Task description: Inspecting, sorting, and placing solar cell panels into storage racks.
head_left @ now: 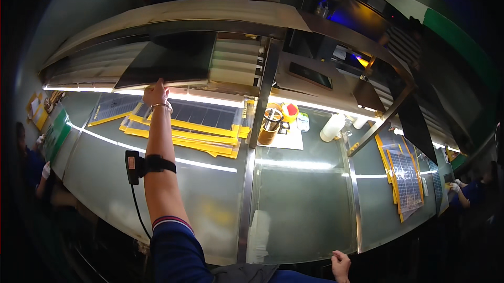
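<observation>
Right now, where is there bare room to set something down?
Free: bench between the white bottle and your right hand, and between left forearm and metal strip, nearer you than the sheet pile. Crowded: that pile, around the brown cup.

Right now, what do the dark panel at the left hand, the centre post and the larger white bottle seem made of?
Panel: perhaps glass or plastic; dark, smooth-looking face leaves it open.
Post: probably metal; grey satin sheen, straight edges.
Bottle: likely plastic; smooth white, rounded.

One black panel (pixel 170 60) is at the left hand (pixel 156 95). To that hand's right stand one brown canister (pixel 268 135) and two white bottles (pixel 332 127). Yellow-edged sheets (pixel 202 138) beside its wrist overlap too much to count.
</observation>
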### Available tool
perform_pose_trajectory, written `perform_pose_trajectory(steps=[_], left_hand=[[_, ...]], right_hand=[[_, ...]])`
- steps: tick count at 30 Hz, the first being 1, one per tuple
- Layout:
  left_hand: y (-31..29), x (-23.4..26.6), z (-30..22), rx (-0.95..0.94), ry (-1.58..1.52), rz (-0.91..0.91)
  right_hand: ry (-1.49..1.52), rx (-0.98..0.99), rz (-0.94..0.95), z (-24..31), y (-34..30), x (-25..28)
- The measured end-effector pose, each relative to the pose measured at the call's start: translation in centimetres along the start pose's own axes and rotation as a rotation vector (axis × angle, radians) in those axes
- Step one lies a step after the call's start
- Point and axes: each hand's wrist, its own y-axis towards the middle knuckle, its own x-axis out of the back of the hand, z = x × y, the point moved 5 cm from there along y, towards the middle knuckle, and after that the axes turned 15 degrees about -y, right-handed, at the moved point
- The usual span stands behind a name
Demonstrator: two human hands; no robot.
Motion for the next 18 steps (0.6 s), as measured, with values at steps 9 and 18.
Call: perform_pose_trajectory(steps=[9, 18], left_hand=[[-14.7, 20.1, -6.3, 0.148, -0.284, 0.21], [-30.8, 54.2, -8.7, 0.632, 0.327, -0.165]], right_hand=[[-0.211, 0.207, -0.105, 5.2, 3.2, -4.8], [-0.516, 0.327, -0.231, 7.0, 3.4, -7.6]])
